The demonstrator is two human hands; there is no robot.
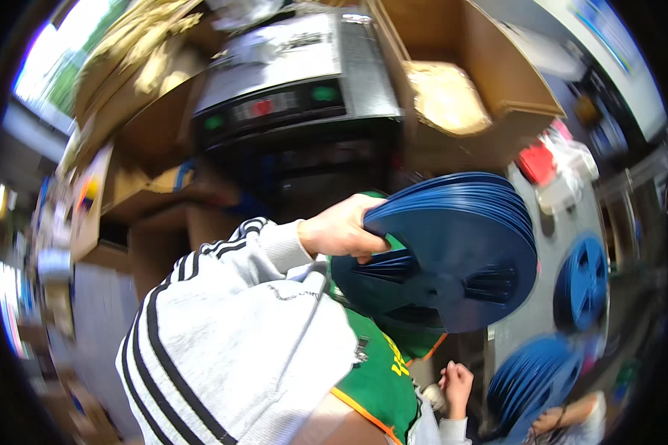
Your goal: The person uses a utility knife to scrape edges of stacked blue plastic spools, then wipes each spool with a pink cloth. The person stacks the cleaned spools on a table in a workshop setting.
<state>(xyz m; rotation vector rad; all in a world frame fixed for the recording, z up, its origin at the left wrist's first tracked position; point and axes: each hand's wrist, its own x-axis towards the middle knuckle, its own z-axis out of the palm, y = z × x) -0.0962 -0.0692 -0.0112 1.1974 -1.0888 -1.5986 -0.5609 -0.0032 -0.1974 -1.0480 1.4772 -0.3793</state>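
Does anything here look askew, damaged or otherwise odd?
The stack of blue reels in the left hand is fanned out, edges staggered rather than flush. The right hand hangs free below. Motion blur hides finer detail; no damage or spill shows.

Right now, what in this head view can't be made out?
- Left hand: fingertips hidden behind the stack of blue reels.
- Right hand: small, low in frame; whether it holds anything is unclear.
- Reel count: edges blur together.
- Machine: panel markings blurred.
- Lower reels: partly cut off.
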